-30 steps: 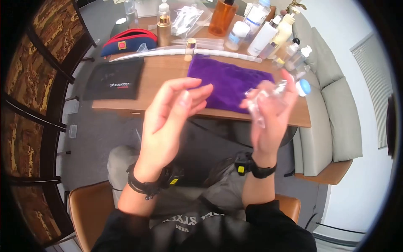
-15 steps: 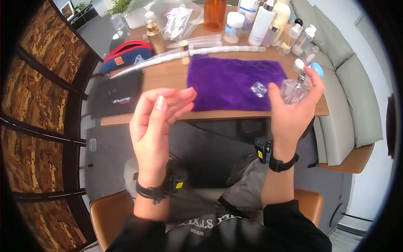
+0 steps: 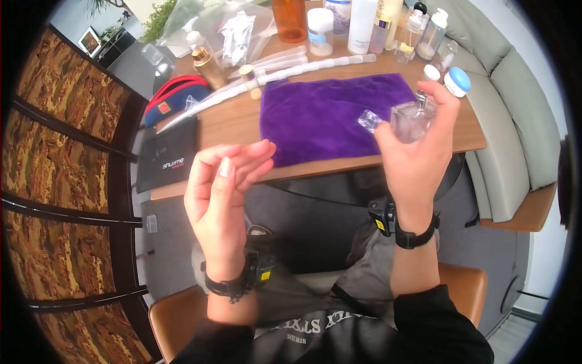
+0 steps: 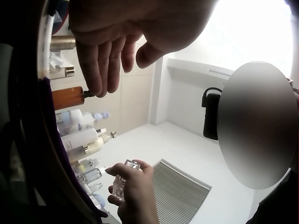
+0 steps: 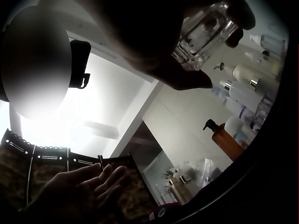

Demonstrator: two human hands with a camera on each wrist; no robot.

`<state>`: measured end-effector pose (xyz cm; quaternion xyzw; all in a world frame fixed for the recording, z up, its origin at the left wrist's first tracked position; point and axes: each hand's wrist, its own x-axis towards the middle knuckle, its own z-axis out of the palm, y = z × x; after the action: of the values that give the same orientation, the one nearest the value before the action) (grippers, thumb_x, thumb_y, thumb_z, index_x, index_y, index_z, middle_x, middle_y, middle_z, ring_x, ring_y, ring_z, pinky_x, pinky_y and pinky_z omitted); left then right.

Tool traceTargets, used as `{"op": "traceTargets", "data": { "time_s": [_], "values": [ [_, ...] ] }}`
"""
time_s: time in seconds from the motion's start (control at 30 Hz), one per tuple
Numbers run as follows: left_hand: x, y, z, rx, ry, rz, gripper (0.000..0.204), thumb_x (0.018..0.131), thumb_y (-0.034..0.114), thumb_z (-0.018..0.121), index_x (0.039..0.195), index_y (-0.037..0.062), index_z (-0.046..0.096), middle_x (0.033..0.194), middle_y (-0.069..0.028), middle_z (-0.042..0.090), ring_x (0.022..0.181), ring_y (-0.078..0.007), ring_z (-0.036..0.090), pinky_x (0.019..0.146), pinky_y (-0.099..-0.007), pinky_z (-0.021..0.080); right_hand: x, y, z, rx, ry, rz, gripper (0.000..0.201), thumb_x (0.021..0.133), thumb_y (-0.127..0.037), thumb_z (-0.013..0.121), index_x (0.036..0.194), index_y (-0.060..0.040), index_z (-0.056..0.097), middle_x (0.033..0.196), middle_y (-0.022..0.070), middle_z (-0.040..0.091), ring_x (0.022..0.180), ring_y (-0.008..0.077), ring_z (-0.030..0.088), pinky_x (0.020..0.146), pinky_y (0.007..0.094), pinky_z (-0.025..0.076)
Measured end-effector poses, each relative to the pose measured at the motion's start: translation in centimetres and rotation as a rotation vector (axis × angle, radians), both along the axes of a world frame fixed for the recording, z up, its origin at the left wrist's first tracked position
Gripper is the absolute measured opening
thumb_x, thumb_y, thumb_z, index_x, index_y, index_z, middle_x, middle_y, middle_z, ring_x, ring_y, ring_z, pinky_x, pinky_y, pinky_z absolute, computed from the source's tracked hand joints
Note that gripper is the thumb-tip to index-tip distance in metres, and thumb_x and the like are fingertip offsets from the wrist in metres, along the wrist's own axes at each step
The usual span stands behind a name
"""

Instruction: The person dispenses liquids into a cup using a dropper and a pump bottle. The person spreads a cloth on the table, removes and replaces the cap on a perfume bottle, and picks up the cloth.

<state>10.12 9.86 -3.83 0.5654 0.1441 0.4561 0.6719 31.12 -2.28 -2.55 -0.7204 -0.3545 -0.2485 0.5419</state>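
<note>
My right hand [image 3: 418,161] grips a clear glass perfume bottle [image 3: 411,121] with a silver spray neck, raised over the right end of the purple towel [image 3: 324,121]. A clear faceted cap [image 3: 368,120] juts out beyond the thumb tip of that hand. The right wrist view shows the thick glass of the bottle [image 5: 205,37] between thumb and fingers. My left hand [image 3: 221,200] is in the air before the table's front edge, palm turned inward. Its fingers are loosely bent and hold nothing, with the fingertips near the towel's front left corner.
A black pouch [image 3: 167,155] and a blue-red zip case [image 3: 173,97] lie at the left. Behind the towel runs a long white strip [image 3: 315,68] beside a small gold-capped bottle [image 3: 250,82]. Several pump bottles and jars [image 3: 320,33] line the back. A blue-lidded container [image 3: 458,82] stands right.
My right hand has moved right and up from over the towel with the bottle and cap. My left hand has drifted slightly left and down. The head view has shifted.
</note>
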Motion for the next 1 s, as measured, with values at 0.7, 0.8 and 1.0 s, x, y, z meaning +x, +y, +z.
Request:
{"op": "traceTargets", "data": {
  "time_s": [0.7,0.8,1.0],
  "values": [
    [0.1,-0.3,0.3,-0.035,-0.055,-0.008,0.02,0.109,0.01,0.05,0.122,-0.0036,0.056,0.119,-0.0286,0.07,0.116,-0.0411,0.07,0.099,-0.0481,0.058,0.1,-0.2,-0.1,0.068,0.018,0.058,0.055,0.07,0.005,0.072,0.122,-0.007,0.059,0.114,0.0107,0.061,0.099,0.0264,0.063,0.085,0.0356,0.052],
    [0.0,-0.3,0.3,-0.028,-0.05,-0.011,0.02,0.109,0.01,0.051,0.122,-0.0037,0.057,0.12,-0.0286,0.07,0.116,-0.0409,0.069,0.1,-0.048,0.058,0.2,0.3,0.0,0.095,-0.075,0.049,0.06,0.073,0.003,0.077,0.128,-0.0056,0.055,0.116,0.0119,0.06,0.103,0.0256,0.063,0.089,0.0367,0.052],
    [-0.1,-0.2,0.1,0.011,0.002,-0.004,0.021,0.11,0.014,0.047,0.122,-0.0004,0.056,0.122,-0.0298,0.069,0.118,-0.0443,0.068,0.102,-0.0512,0.057,-0.4,0.3,0.4,0.139,0.089,0.058,0.068,0.079,-0.006,0.086,0.136,-0.0057,0.048,0.119,0.0136,0.059,0.107,0.0222,0.063,0.091,0.0367,0.052]
  ]
}}
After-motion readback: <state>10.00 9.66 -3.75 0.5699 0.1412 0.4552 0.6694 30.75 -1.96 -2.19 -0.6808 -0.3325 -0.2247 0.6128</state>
